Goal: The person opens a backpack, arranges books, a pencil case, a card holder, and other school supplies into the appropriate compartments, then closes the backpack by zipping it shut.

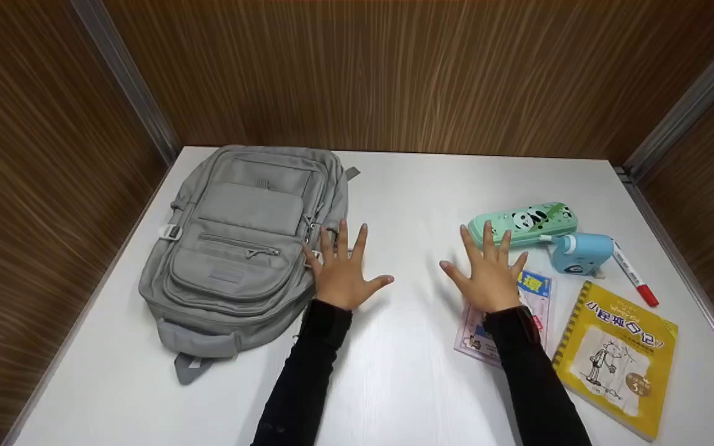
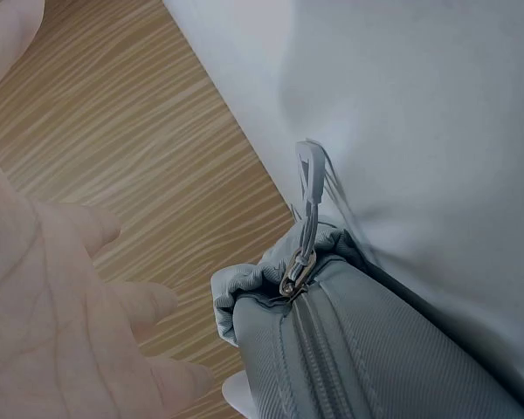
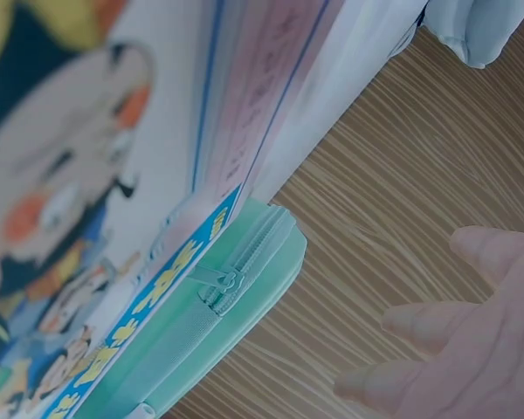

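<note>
My left hand (image 1: pixel 340 275) has its fingers spread, palm down, beside the right edge of a grey backpack (image 1: pixel 239 248), and holds nothing. In the left wrist view a zipper pull (image 2: pixel 311 175) hangs off the backpack's zipped side near that palm. My right hand (image 1: pixel 489 282), also with spread fingers and nothing in it, overlaps a pink and blue printed booklet (image 1: pixel 540 303) in the head view. Past its fingertips lies a mint-green zipped pencil case (image 1: pixel 555 217) with pandas, whose zipper (image 3: pixel 231 279) shows in the right wrist view.
Right of the pencil case stands a blue bottle-like item (image 1: pixel 586 251) with a pale nozzle. A white marker with a red cap (image 1: pixel 647 295) lies beside it. Nearer, a yellow book (image 1: pixel 623 359) rests on the white table (image 1: pixel 406 384). Wood-grain panels (image 1: pixel 394 74) enclose the back and sides.
</note>
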A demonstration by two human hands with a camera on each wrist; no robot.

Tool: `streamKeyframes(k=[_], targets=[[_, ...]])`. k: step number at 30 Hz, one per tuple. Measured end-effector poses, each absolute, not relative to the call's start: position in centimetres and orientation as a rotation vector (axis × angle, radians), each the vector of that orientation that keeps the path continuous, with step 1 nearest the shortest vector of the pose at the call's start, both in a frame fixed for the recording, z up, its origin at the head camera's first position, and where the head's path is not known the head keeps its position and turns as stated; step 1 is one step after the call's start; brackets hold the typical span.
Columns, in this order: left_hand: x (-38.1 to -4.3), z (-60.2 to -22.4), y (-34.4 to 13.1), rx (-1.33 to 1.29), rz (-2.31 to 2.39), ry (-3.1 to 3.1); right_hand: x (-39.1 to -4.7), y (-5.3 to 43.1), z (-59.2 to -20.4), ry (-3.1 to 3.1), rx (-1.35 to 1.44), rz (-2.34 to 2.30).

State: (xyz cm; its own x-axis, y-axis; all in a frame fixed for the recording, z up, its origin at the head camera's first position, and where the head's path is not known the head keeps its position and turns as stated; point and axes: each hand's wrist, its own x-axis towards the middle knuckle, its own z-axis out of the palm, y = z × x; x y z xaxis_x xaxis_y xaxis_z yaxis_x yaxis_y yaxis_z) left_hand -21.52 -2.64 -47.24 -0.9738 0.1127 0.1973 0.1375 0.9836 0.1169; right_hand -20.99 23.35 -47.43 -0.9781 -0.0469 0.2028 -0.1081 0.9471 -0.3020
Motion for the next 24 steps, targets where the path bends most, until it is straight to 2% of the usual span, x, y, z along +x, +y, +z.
streamKeyframes(k=[17, 24], targets=[[-21.2, -46.4, -3.0, -0.195, -0.25, -2.898, -21.3, 23.9, -47.2, -2.923, 0.121, 0.587], [-20.4, -45.8, -4.7, -0.18, -0.263, -2.938, -21.2, 23.8, -46.8, -2.905, 0.161, 0.649]])
